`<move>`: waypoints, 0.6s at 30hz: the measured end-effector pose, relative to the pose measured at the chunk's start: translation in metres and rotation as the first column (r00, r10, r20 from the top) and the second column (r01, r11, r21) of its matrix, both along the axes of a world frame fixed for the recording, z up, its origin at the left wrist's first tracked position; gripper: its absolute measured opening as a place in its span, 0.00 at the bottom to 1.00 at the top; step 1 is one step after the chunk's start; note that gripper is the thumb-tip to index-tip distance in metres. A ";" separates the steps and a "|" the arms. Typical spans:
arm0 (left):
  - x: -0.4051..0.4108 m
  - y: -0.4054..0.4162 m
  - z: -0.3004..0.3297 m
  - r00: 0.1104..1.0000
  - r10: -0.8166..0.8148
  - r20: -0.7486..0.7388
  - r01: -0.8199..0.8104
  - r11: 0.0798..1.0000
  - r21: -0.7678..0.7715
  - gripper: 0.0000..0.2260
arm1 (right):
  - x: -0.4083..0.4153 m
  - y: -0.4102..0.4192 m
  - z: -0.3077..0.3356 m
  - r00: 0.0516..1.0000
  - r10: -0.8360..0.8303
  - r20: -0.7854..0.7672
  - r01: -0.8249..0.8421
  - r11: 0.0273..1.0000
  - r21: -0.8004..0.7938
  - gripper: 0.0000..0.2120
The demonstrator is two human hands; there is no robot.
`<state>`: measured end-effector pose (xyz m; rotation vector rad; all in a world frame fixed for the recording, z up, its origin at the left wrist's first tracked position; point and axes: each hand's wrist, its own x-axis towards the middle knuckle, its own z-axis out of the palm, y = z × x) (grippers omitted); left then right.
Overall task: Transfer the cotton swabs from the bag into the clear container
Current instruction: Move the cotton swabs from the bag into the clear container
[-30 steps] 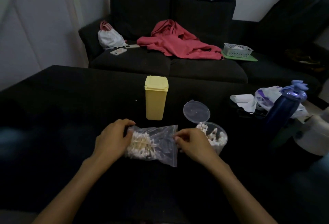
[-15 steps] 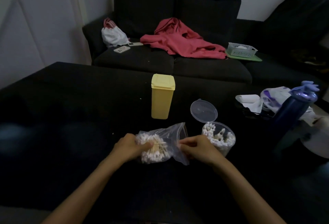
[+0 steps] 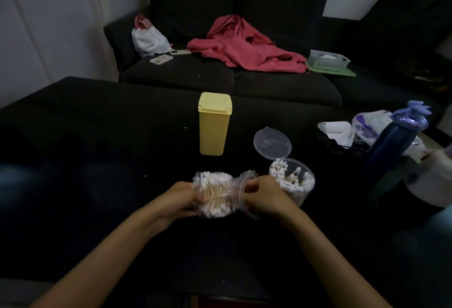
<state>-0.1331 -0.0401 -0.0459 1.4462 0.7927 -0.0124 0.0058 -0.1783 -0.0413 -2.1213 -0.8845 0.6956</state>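
1. Between our hands we see a bag of thin, crinkled, glossy clear plastic.
2. The cotton swabs inside have fluffy white tips and pale wood-like sticks.
3. Right of our hands, the clear container is smooth shiny plastic.
4. The worktop beneath looks matt black.

On the dark table we see a yellow lidded box standing upright near its middle. Toward the right edge a dark blue bottle stands beside crumpled white wrappings. Beyond the far edge, the black sofa carries a white drawstring bag, a phone, a red garment and a white basket.
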 end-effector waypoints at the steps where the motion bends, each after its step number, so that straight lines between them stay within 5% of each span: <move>1: 0.000 0.000 -0.001 1.000 0.003 -0.002 -0.003 1.000 -0.010 0.12 | 0.000 0.000 0.000 1.000 0.008 0.015 -0.008 1.000 0.006 0.06; 5: 0.000 -0.005 -0.001 0.999 0.023 0.048 -0.020 0.997 -0.070 0.08 | -0.001 0.001 0.001 0.998 -0.045 -0.041 0.049 0.993 0.106 0.07; 8: -0.001 -0.010 0.001 0.995 -0.003 0.104 0.012 0.996 -0.093 0.13 | -0.003 0.001 0.005 0.989 -0.045 -0.143 0.066 0.986 0.150 0.09; 14: 0.003 -0.017 0.003 0.991 -0.047 0.122 0.044 0.999 0.025 0.11 | -0.004 0.003 0.007 0.999 0.039 -0.016 -0.037 0.997 0.071 0.08; 18: 0.003 -0.015 0.006 0.988 -0.053 0.144 0.052 0.999 0.009 0.10 | -0.003 0.002 0.009 0.996 0.034 -0.079 -0.025 0.993 0.112 0.07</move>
